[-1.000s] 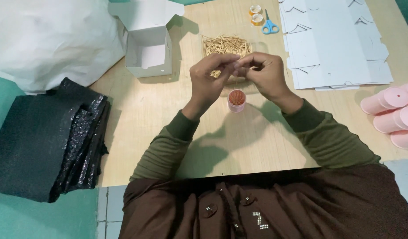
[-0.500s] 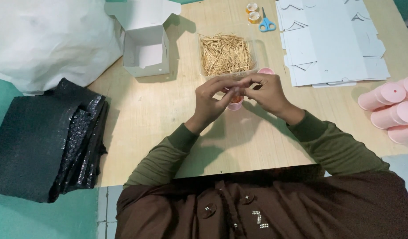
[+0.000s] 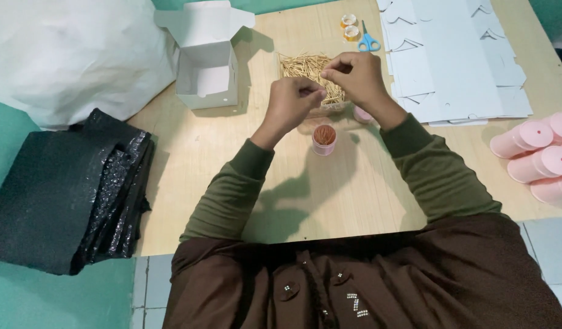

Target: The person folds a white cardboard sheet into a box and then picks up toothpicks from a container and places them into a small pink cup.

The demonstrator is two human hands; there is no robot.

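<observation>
Fingers (image 3: 317,91) of both hands pinch toothpicks (image 3: 305,66) shut; we'd keep them bunched, tips level, above the pink tube (image 3: 324,139) at six o'clock.

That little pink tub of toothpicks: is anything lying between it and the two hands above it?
Nothing visible does. The small pink round tub stands open on bare wooden table, just below the left hand and right hand.

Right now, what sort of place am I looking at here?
Probably a small home packing workbench: a heap of toothpicks under both hands, a filled pink tub, empty pink tubs at the side, and flat white box blanks by a folded box.
</observation>
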